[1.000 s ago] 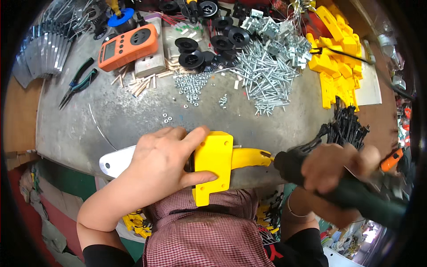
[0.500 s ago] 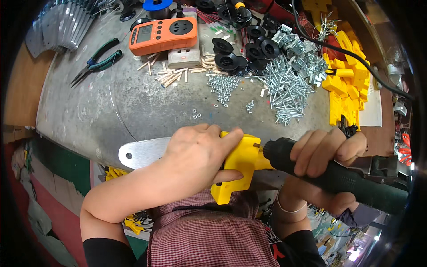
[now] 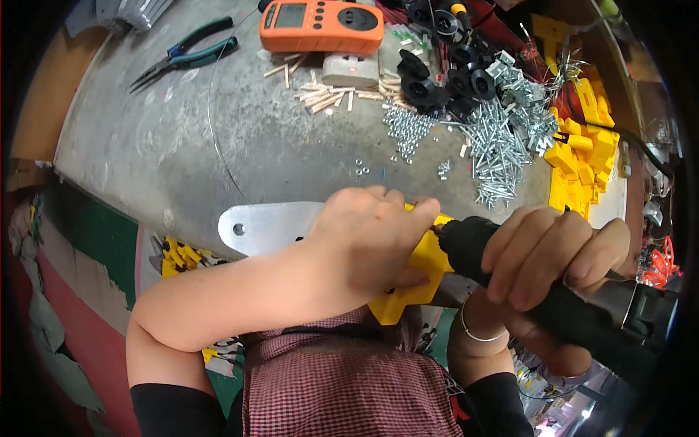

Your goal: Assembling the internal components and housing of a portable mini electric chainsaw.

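Observation:
My left hand (image 3: pixel 371 229) is closed around a yellow plastic housing (image 3: pixel 429 258), fingers on its top and thumb underneath. From that housing a flat silver metal blade (image 3: pixel 269 227) with a round hole near its rounded end reaches out to the left, partly behind my wrist. My right hand (image 3: pixel 542 255) grips a black power screwdriver (image 3: pixel 466 244), its nose pointing left against the housing's upper right side. The bit's tip is mostly hidden beside my left fingers, so its seating cannot be made out.
Beyond my hands lie small nuts (image 3: pixel 408 131), a heap of long screws (image 3: pixel 495 153), metal brackets (image 3: pixel 520 91), black spools (image 3: pixel 422 91) and yellow plastic parts (image 3: pixel 582 164). An orange meter (image 3: pixel 320 25) and green-handled pliers (image 3: pixel 186 54) are farther back. A thin wire (image 3: pixel 211 109) curves across the table.
The whole view has shifted, so the table items sit higher and farther right. The screwdriver slopes more steeply, its nose now closer against the yellow housing. Both hands keep their holds.

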`<state>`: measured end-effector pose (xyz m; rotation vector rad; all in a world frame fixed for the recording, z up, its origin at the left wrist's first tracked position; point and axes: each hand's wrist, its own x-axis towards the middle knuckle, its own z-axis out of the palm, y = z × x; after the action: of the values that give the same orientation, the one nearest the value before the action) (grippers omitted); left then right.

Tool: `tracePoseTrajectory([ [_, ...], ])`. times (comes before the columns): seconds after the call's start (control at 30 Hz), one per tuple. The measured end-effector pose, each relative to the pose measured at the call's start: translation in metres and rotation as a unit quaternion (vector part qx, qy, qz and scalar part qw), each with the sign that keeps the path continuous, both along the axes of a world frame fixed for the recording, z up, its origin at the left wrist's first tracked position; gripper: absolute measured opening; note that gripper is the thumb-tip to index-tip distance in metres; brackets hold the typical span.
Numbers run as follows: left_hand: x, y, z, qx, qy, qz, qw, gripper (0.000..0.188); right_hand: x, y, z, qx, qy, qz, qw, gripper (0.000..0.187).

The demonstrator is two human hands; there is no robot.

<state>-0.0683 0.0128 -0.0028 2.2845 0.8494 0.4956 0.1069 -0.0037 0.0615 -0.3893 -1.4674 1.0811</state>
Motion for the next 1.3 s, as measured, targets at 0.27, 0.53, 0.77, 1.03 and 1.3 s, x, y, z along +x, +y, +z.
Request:
tracePoseTrajectory([
  [0.27,-0.001,0.003,0.001,0.026,0.043,0.010,0.999,0.064,-0.001,-0.014,-0.006,-0.004,0.047,-0.104,0.993,0.063],
  [0.53,0.002,-0.006,0.001,0.061,0.056,0.036,0.996,0.061,0.021,-0.091,-0.007,0.032,-0.046,-0.118,0.991,0.051],
  [0.77,0.001,-0.008,-0.004,0.063,0.026,0.036,0.997,0.060,0.024,-0.078,-0.020,0.059,-0.054,-0.086,0.993,0.051],
  [1.03,-0.001,-0.008,-0.003,0.076,0.013,0.017,0.997,0.061,0.021,-0.074,-0.011,0.033,-0.088,-0.050,0.994,0.056],
  [1.3,-0.004,-0.006,-0.012,0.040,-0.012,-0.004,0.999,0.064,0.004,-0.065,0.015,0.037,-0.145,0.113,0.982,0.019],
])
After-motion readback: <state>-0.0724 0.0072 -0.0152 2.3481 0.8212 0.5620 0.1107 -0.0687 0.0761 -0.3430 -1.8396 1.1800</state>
